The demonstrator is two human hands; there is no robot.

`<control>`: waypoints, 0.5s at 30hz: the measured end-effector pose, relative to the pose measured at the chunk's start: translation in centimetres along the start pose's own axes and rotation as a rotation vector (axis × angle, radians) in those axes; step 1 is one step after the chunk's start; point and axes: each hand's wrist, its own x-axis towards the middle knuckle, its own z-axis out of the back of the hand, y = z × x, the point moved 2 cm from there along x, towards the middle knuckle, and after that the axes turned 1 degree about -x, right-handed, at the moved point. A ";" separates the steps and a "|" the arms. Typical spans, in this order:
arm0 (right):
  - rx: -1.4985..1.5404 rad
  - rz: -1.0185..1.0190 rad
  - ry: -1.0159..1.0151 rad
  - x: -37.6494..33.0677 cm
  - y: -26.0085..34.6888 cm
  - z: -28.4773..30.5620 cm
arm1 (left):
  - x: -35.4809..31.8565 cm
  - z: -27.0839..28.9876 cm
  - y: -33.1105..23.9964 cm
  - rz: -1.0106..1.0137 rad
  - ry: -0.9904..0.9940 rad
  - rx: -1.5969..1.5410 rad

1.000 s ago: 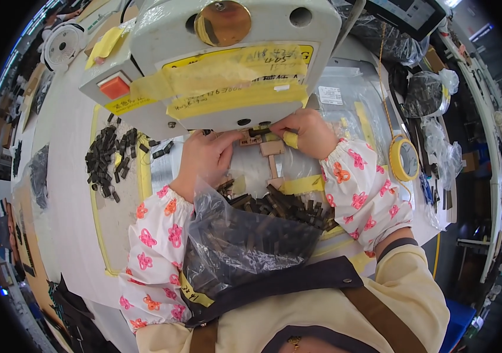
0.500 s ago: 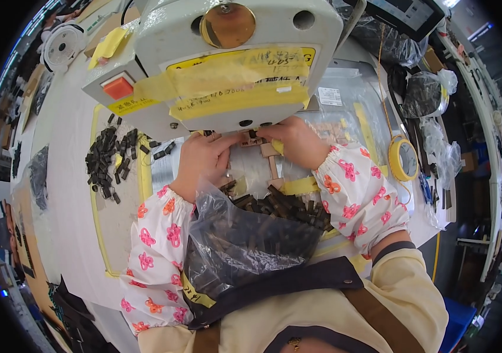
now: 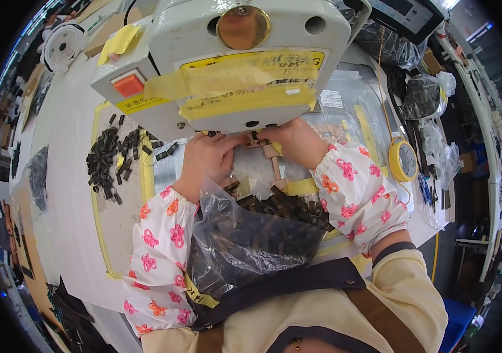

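My left hand [image 3: 206, 160] and my right hand [image 3: 299, 143] meet under the front of a grey bench machine [image 3: 162, 44]. Between their fingertips is a small dark piece [image 3: 255, 135] at a small wooden-looking block [image 3: 255, 143]. The left index finger stretches toward the block, its other fingers curled and partly hidden. My right fingers are bent close to the dark piece, the tips covered by the machine. Below the hands, a clear plastic bag [image 3: 227, 235] lies against me, full of short dark strips [image 3: 280, 205]. Floral sleeve covers wrap both forearms.
Many short dark pieces [image 3: 108, 156] lie heaped on the left of the table. An orange-red button [image 3: 128, 85] sits on the machine's left side. To the right are a yellow tape roll [image 3: 404, 159] and plastic bags [image 3: 424, 97]. A white fan [image 3: 62, 47] stands far left.
The machine appears slightly farther right and lower in the view. Both hands stay at the block, with only small finger shifts.
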 end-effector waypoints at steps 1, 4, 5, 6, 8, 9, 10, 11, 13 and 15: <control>-0.002 -0.003 -0.001 -0.1 -0.1 0.0 | 0.0 -0.1 0.0 -0.003 0.001 -0.002; 0.000 0.010 -0.006 0.1 0.0 -0.1 | 0.0 -0.1 0.0 -0.015 -0.016 0.014; -0.001 0.004 -0.012 0.1 0.0 -0.1 | 0.0 -0.1 0.0 -0.020 -0.022 0.001; -0.001 -0.003 -0.019 0.1 0.1 0.0 | 0.0 -0.2 0.0 -0.025 -0.028 -0.012; 0.000 -0.007 -0.020 0.2 0.3 0.2 | -0.1 -0.1 0.1 0.006 0.007 -0.007; 0.001 -0.010 -0.020 0.4 0.4 0.2 | -0.2 0.0 0.1 0.038 0.041 -0.001; 0.004 -0.004 -0.025 0.4 0.6 0.3 | -0.4 0.1 0.0 0.040 0.040 0.006; 0.003 -0.005 -0.021 0.3 0.6 0.3 | -0.3 0.0 -0.1 -0.010 0.002 0.022; 0.000 -0.004 -0.023 0.3 0.3 0.4 | 0.0 -0.4 -0.1 -0.064 -0.036 0.041; 0.046 0.003 -0.011 0.1 0.3 0.3 | -0.1 -0.4 -0.3 -0.147 -0.108 0.034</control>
